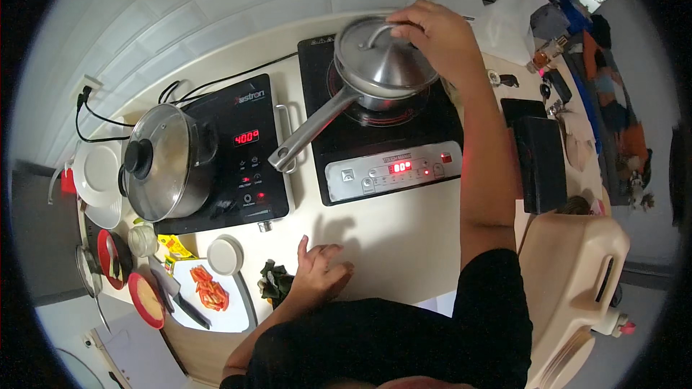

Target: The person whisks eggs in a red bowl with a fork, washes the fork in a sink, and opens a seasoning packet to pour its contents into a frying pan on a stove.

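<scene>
My right hand (pixel 430 35) grips the handle of a stainless steel lid (pixel 397 65), which sits tilted over a long-handled steel saucepan (pixel 324 124). The pan stands on the black cooktop (pixel 378 143) on the right, whose ring glows red. Above the counter hangs my left hand (pixel 321 273), fingers apart and holding nothing. Beside it is a dark green bundle (pixel 275 282) that I cannot identify. A white cutting board (pixel 238 321) farther left carries sliced tomatoes (pixel 211 289) and a black-handled kitchen knife (pixel 186 305).
A glass-lidded pot (pixel 167 167) occupies the left cooktop (pixel 254 159). Along the left edge are white plates (pixel 97 167), red bowls (pixel 147 301), a glass jar (pixel 142 241) and a small white dish (pixel 223 256). To the right stand a black case (pixel 539 165) and a beige plastic container (pixel 567 270).
</scene>
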Action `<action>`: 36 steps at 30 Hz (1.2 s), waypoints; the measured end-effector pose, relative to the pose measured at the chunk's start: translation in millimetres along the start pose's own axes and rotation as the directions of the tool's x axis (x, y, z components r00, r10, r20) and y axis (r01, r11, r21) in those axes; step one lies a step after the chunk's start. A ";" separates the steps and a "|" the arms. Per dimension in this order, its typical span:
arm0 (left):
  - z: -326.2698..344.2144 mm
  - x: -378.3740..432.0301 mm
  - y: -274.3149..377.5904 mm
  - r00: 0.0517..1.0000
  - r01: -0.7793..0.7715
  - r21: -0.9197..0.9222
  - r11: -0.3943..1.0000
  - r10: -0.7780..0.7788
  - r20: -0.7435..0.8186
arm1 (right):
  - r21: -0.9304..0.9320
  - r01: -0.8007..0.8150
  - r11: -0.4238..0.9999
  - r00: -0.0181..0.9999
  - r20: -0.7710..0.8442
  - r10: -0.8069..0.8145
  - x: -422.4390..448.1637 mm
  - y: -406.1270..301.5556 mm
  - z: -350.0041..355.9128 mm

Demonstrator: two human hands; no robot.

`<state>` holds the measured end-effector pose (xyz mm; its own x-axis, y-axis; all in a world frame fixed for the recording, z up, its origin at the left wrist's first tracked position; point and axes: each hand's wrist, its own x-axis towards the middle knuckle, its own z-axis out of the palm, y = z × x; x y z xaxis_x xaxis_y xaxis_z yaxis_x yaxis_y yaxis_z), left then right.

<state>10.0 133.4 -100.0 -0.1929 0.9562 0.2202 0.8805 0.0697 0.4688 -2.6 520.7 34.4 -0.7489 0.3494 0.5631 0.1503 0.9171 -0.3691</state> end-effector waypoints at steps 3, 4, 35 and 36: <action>-2.0 -2.8 2.2 1.000 0.001 0.005 1.000 -0.001 0.000 | -0.086 0.011 0.996 0.999 0.040 -0.007 -2.7 3.3 7.5; -2.8 -3.7 2.9 1.000 -0.003 0.006 1.000 0.003 0.001 | -0.110 0.025 0.994 0.999 0.035 -0.022 -3.5 3.7 9.1; -9.9 -19.5 26.9 0.998 -0.056 -0.032 0.998 0.055 -0.016 | 0.401 -0.098 0.911 0.986 -0.083 0.142 -81.2 -91.3 5.0; -8.9 -21.5 29.7 0.997 -0.064 -0.037 0.997 0.063 -0.043 | 0.463 -0.098 0.881 0.988 -0.060 0.142 -91.3 -99.2 8.1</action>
<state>36.4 112.4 -83.2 -0.1558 0.9455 0.2859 0.8746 -0.0025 0.4848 45.7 396.2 13.7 -0.6802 0.4865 0.5483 -0.0927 0.6850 -0.7227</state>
